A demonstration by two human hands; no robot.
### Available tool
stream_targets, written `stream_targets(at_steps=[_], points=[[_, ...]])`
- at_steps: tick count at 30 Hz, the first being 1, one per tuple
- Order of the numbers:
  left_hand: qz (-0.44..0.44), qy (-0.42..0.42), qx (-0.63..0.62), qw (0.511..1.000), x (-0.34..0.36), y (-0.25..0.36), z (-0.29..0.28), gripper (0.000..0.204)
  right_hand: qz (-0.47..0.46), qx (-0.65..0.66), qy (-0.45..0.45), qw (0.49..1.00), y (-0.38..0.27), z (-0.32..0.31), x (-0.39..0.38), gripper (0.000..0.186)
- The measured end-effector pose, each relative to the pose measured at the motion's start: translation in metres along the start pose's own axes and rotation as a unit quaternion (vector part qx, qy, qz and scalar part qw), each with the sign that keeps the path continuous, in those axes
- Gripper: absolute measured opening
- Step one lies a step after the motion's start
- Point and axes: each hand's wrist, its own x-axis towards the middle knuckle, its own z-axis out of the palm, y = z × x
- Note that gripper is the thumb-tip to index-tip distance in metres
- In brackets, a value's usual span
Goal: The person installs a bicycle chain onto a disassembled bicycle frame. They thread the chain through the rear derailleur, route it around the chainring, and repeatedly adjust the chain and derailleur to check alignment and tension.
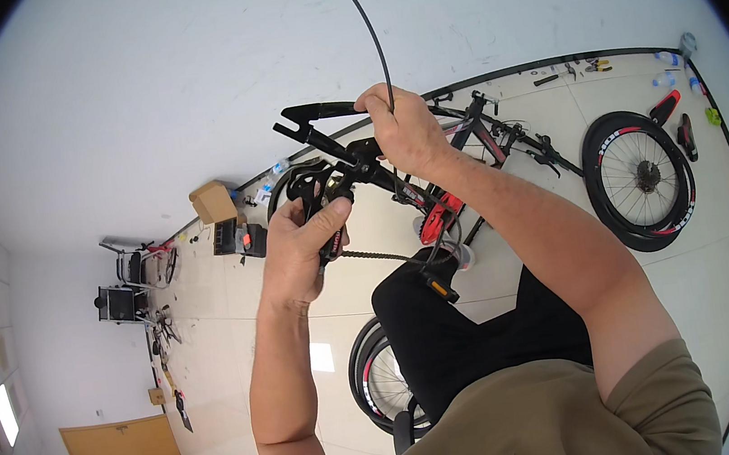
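Note:
My left hand point(294, 250) is closed around a black rear derailleur point(316, 184) at the end of a bicycle frame, thumb pressed on its near side. A black chain point(383, 253) runs from there toward the pedal point(441, 287). Up and to the right, my right hand point(407, 131) is closed on a thin black cable point(373, 34), which curves up out of the picture from the fingers. That hand also meets a black frame tube point(327, 110). The bicycle frame point(488, 139) stretches away to the right, with a red part point(439, 221) below my right wrist.
A wheel with red and white markings point(636, 180) lies at the right; another wheel point(383, 375) is beside my legs. An open cardboard box point(212, 202) and a black box point(237, 238) stand by the wall. A hammer point(554, 77) and several bottles lie at the far right.

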Motion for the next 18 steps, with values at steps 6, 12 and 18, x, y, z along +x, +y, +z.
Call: stream_targets(at_steps=[6, 12, 18], points=[[0.168, -0.016, -0.239, 0.956, 0.01, -0.063, 0.008, 0.047, 0.001, 0.012, 0.001, 1.0, -0.003, 0.003, -0.004, 0.034], [0.251, 0.027, -0.302, 0.919, 0.022, -0.081, 0.038, 0.032, 0.0, 0.022, 0.026, 0.999, -0.003, 0.002, -0.006, 0.033], [0.191, 0.066, -0.254, 0.946, 0.008, -0.063, 0.035, 0.025, 0.006, 0.011, 0.038, 0.999, -0.006, 0.001, -0.008, 0.032]])
